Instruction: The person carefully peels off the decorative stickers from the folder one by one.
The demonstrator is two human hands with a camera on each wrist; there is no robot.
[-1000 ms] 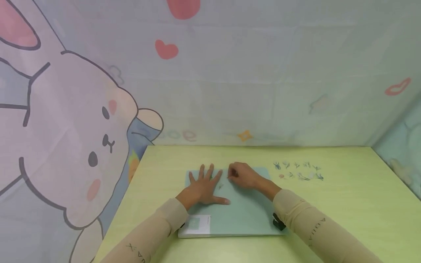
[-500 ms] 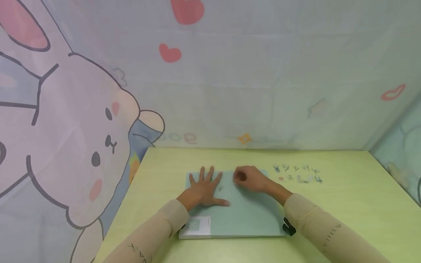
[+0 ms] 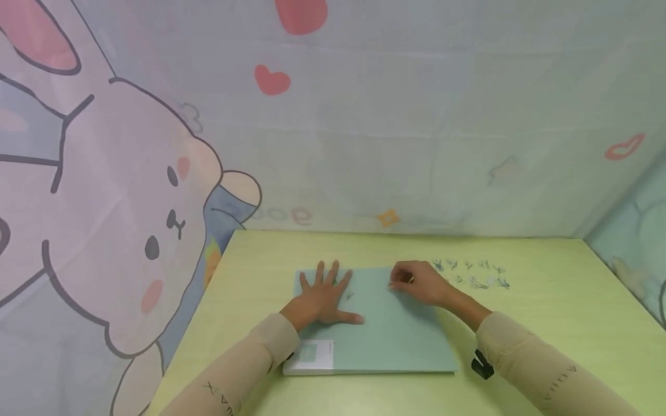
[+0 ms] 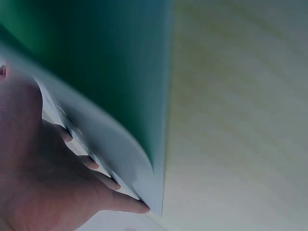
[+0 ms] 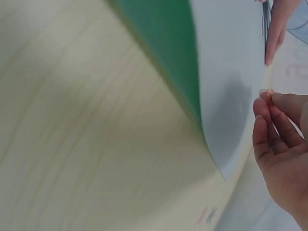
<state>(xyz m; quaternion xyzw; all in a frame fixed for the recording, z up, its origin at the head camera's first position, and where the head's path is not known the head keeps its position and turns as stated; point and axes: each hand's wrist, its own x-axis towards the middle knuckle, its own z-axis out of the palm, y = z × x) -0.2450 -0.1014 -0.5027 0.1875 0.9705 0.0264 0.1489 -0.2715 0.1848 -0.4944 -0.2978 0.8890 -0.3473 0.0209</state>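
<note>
A mint-green booklet (image 3: 395,341) with a white label (image 3: 317,353) at its lower left lies on the table. My left hand (image 3: 324,297) rests on its left part with fingers spread. Beside that hand is a small leafy sticker (image 3: 350,294) on the cover; a bit of green shows between the fingers. My right hand (image 3: 420,282) is over the booklet's upper right corner, thumb and fingertips pinching a tiny pale-orange piece (image 5: 269,91), mostly hidden by the fingers. In the right wrist view the booklet's pale cover (image 5: 226,86) bows up above a green inside.
Two rows of small plant-like cut-outs (image 3: 478,282) lie on the yellow-green table (image 3: 546,323), right of the booklet. A printed cloth (image 3: 364,138) with a rabbit and hearts hangs behind the table. A black strap part (image 3: 482,365) shows at the right sleeve.
My right hand has moved right across the top of the booklet to its upper right corner, fingers still pinched. The left hand stays in place.
</note>
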